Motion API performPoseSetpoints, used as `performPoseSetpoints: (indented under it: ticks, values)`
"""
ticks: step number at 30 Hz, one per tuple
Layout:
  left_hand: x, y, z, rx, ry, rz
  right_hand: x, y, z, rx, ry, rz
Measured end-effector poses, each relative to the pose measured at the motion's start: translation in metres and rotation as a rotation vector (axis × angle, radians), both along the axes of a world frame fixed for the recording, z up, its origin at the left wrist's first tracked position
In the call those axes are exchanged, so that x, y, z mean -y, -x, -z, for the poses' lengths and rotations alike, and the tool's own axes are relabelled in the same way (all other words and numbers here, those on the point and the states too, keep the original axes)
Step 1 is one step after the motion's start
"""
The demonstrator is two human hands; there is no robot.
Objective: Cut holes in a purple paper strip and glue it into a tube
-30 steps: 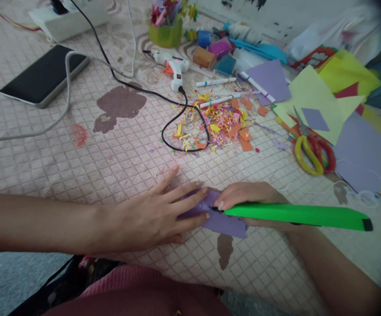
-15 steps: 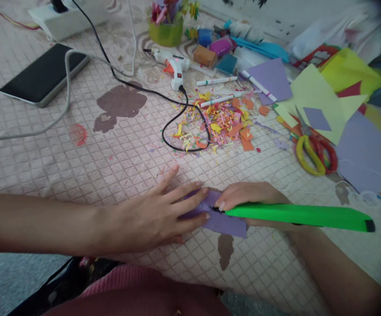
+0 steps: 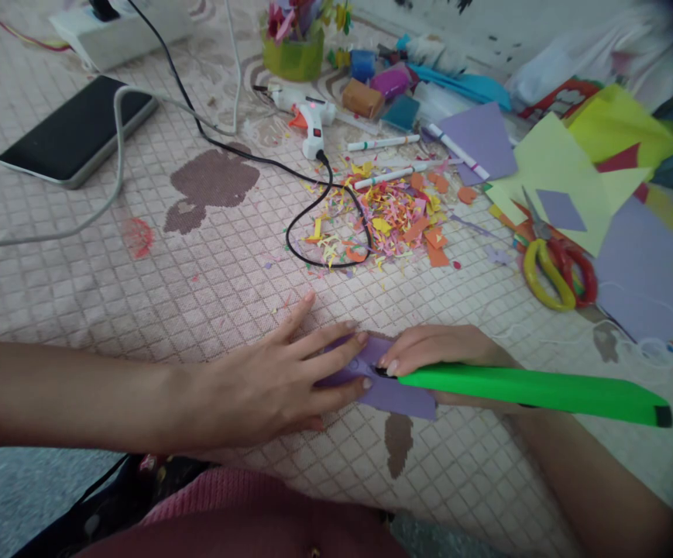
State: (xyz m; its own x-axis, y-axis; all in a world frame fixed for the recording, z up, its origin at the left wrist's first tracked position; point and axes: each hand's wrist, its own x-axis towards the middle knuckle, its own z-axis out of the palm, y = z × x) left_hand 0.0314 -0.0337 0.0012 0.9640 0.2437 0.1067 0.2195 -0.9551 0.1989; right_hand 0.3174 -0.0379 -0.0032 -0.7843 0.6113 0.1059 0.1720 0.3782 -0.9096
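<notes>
A small purple foam sheet [image 3: 403,399] lies flat on the tablecloth, with a faint drawn mark on it. My left hand [image 3: 278,380] is spread over its left part, fingers apart and fingertips pressing it down. In my right hand [image 3: 441,349] is a long green utility knife [image 3: 522,387] with a dark front end and a dark rear cap. The front end touches the sheet close to my left fingertips. Whether a blade is out cannot be made out; the fingers hide part of the grip.
Colourful scraps [image 3: 394,213] are heaped beyond my hands, beside a white glue gun [image 3: 313,128] with a black looped cable. Scissors [image 3: 551,263] and coloured sheets [image 3: 562,167] lie at right. A phone-like black slab [image 3: 74,128] and a grey cable [image 3: 120,155] are at left.
The rear end of the green utility knife has swung slightly down and to the right, my right hand tilting with it. My left hand and the purple sheet look unmoved.
</notes>
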Motion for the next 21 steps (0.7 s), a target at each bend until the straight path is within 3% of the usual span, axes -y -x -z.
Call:
performPoseSetpoints:
  ticks: [16, 21]
  values:
    - [0.0006, -0.0007, -0.0042, -0.013, -0.019, -0.002, 0.0004, 0.0018, -0.0011, -0.009, 0.016, 0.055]
    - [-0.0002, -0.0011, -0.0054, -0.011, -0.043, 0.015, 0.0046, 0.007, -0.0092, 0.024, -0.007, 0.111]
